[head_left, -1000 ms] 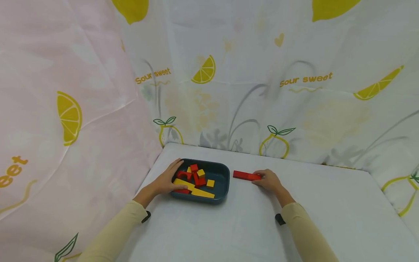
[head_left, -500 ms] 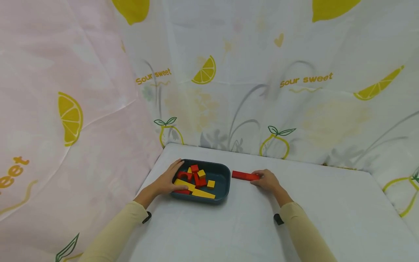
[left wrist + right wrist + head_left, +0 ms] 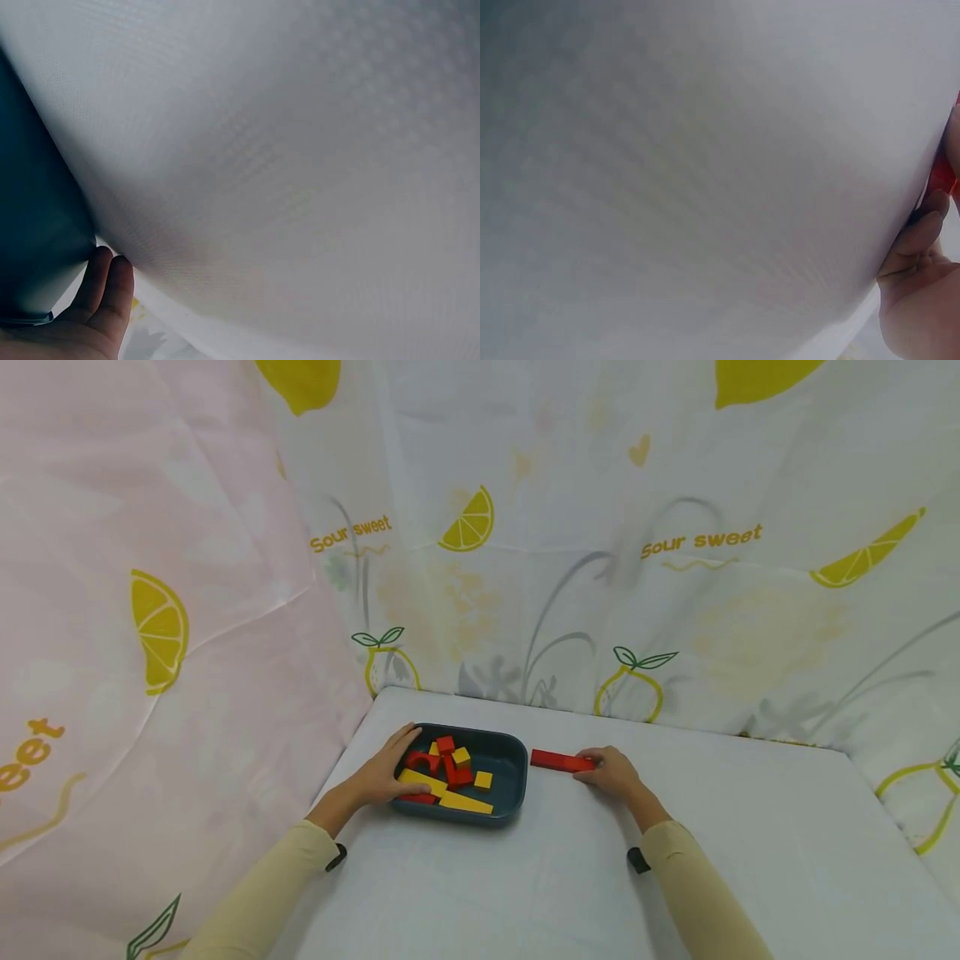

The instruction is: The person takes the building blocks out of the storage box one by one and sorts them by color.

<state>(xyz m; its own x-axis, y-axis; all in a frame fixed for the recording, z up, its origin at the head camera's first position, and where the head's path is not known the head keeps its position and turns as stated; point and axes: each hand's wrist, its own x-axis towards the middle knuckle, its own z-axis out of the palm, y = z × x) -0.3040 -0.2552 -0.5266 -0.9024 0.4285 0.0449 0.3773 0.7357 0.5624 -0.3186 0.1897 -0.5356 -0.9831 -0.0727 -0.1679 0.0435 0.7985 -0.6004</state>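
In the head view my left hand (image 3: 382, 774) holds the left end of a dark blue-green tray (image 3: 508, 797), thumb over the near rim and fingers along the outer left side. The left wrist view shows those fingers against the tray wall (image 3: 37, 180). Inside lie red and yellow toy blocks, among them a red arch (image 3: 423, 762), a yellow cube (image 3: 483, 780) and long yellow wedges (image 3: 465, 802). Right of the tray, my right hand (image 3: 617, 774) pinches the right end of a long red block (image 3: 553, 760) on the table; a faint seam suggests two pieces end to end.
A white cloth covers the table (image 3: 750, 827). Lemon-printed curtains (image 3: 555, 568) rise along its back and left sides. The tray stands near the back left corner, with a narrow gap between it and the red block.
My right hand and the red block have shifted slightly left, towards the tray, since one second ago. The left hand and the tray look unmoved.
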